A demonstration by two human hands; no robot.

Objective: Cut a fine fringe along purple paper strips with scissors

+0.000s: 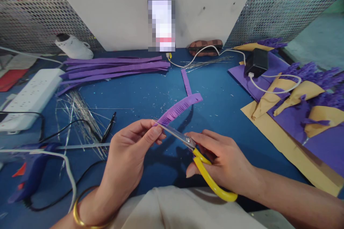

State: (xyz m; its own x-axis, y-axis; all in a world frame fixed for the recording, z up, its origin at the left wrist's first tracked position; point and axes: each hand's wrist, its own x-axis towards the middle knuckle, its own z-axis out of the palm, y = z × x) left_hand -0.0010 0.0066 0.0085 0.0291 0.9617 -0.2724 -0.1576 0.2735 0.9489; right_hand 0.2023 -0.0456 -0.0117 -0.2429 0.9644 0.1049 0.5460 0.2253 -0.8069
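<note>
A blue table (pixel 139 93) fills most of the view, with a pale board (pixel 115 14) standing along its far side between 2 mesh panels (pixel 32 14). At the right, purple sheets (pixel 322 154) partly overlap a tan paper sheet (pixel 285 154) and carry yellow paper cones (pixel 271 96) with purple sprigs (pixel 306 71). A bundle of flat purple strips (pixel 115 69) lies at the far left, its left end beside a white power strip (pixel 34 96); nearer is a blue glue gun (pixel 34 171). The left hand (pixel 126 150), a gold bangle (pixel 76 214) on its wrist, has its fingers pinched on the near end of a fringed purple strip (pixel 174 111), which is held up in front of the person and slants away to the right. The right hand (pixel 225 154) has its fingers closed around the yellow handles of the scissors (pixel 185 139), whose tips reach the strip at the left fingertips. A phone (pixel 162 21) stands against the board, between a white mug (pixel 76 45) and a brown checked case (pixel 205 46). A black adapter (pixel 256 62) sits on the purple sheets. Beside the left hand lie a black pen (pixel 109 128) and thin loose wires (pixel 86 118).
</note>
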